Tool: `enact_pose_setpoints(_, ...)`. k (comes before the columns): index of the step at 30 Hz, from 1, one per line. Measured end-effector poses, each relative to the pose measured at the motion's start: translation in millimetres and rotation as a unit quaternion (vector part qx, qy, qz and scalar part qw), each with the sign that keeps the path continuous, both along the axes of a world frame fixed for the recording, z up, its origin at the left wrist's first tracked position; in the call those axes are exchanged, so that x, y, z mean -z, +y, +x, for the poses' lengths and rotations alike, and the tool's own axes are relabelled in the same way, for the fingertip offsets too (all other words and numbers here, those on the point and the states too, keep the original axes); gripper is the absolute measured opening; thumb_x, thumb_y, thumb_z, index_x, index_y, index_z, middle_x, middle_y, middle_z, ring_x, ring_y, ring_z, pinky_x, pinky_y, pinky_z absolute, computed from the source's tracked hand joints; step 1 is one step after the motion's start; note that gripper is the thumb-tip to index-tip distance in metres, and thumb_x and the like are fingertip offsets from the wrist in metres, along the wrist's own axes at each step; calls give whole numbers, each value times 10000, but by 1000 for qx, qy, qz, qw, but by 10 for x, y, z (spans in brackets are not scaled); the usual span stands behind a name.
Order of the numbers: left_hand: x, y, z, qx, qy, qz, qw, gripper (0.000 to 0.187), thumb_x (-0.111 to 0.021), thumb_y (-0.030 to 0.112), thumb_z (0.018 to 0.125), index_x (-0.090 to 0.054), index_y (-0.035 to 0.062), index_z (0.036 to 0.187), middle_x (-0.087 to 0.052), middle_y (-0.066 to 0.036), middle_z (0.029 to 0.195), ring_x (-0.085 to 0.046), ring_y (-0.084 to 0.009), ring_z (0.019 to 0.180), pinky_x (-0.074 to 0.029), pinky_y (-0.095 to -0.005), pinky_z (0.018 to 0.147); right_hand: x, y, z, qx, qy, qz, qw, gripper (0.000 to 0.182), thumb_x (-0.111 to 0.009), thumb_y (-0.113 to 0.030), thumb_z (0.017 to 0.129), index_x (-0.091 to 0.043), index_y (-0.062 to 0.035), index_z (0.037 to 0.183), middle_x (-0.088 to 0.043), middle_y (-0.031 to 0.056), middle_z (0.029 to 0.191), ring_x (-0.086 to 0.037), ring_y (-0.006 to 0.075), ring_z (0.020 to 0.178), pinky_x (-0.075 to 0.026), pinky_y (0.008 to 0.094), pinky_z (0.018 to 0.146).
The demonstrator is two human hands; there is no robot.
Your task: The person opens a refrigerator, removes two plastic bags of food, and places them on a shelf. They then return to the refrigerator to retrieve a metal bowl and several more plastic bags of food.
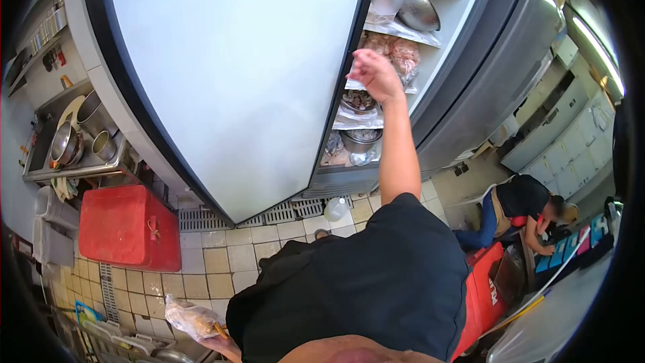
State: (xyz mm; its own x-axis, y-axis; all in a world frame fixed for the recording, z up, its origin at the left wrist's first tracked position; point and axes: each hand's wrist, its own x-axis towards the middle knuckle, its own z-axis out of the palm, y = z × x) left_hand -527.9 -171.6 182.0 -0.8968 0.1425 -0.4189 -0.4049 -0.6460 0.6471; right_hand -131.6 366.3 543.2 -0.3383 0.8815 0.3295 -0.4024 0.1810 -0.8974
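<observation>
My right hand [377, 75] reaches up to the free edge of a large white refrigerator door [228, 74], its fingers curled at the dark rim. The door stands partly open. Behind the hand, the refrigerator shelves [410, 32] hold bagged pinkish meat [405, 55], a metal bowl [418, 8] and a pot [363, 140]. Low at the left, my left hand [220, 346] grips a clear plastic bag [191, 317] with pale contents. Something orange-brown shows beside its fingers, and my body hides part of this hand.
A red cooler box [127, 227] stands on the tiled floor beside a sink [74, 171] with metal bowls and pots. A white plastic jug [336, 209] sits near the floor drain [279, 214]. At the right, a seated person [521, 205] leans over a table.
</observation>
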Motion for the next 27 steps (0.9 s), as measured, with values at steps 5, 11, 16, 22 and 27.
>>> enact_pose_setpoints(5, 88, 221, 67, 19, -7, 8, 1000, 537, -433, 466, 872, -440, 103, 1268, -557, -120, 1090, -583, -263, 886, -527, -560, 522, -559, 726, 532, 187, 34, 14, 982, 162, -583, -125, 875, -559, -31, 1005, -582, 38, 776, -585, 151, 709, -540, 323, 668)
enact_pose_setpoints(11, 72, 668, 344, 22, 1, 19, 1000, 541, -433, 469, 872, -438, 105, 1271, -557, -121, 1093, -583, -264, 888, -527, -562, 531, -1330, 2019, 672, 418, -183, 206, 866, 275, -636, -100, 804, -636, 11, 1055, -657, 104, 932, -631, 160, 773, -508, 257, 699)
enact_pose_setpoints(16, 78, 1025, 688, 17, -1, 22, 1000, 544, -432, 472, 871, -436, 106, 1274, -556, -122, 1096, -583, -264, 889, -528, -563, 539, -1649, 3123, 634, 488, -419, 307, 702, 265, -575, -131, 720, -686, -17, 933, -671, 166, 930, -647, 256, 825, -506, 357, 734)
enact_pose_setpoints(22, 101, 1205, 1069, 2, -10, 20, 1000, 548, -432, 476, 871, -434, 108, 1276, -555, -123, 1099, -582, -266, 891, -528, -565, 548, -2146, 2869, 342, 270, -625, 69, 729, 253, -541, -153, 727, -667, 26, 854, -647, 204, 832, -633, 290, 755, -503, 420, 638)
enact_pose_setpoints(27, 180, 1254, 1249, -12, -25, 18, 999, 551, -432, 479, 871, -432, 109, 1279, -554, -124, 1102, -582, -266, 893, -528, -566, 555, -1974, 3478, 287, 184, -630, 176, 734, 273, -519, -182, 761, -645, 11, 906, -648, 169, 811, -626, 285, 725, -498, 423, 631)
